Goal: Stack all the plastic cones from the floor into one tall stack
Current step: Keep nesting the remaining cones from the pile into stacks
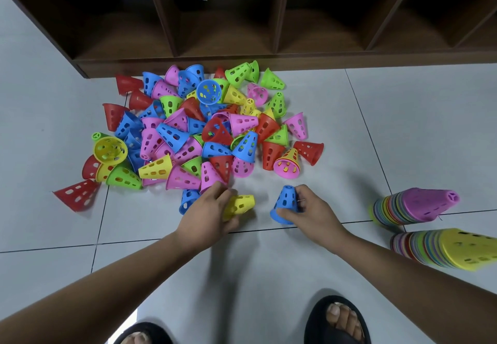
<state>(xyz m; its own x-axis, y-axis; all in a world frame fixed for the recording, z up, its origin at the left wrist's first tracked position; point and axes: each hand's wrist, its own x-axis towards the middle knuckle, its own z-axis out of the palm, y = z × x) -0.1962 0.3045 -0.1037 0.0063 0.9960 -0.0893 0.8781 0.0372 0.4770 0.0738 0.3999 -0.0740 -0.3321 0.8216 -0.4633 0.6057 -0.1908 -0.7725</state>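
While the heap of cones [199, 134] lies on the floor [403, 128], the left hand [209, 212], just below it, has its grip curled round a yellow cone [243, 204], partly hiding it. Below the heap's right side, the right hand [314, 209] clamps its grip on an upright blue cone [285, 204]. Far right of the heap, a yellow-topped stack [443, 247] runs off frame beside a pink-topped stack [414, 206].
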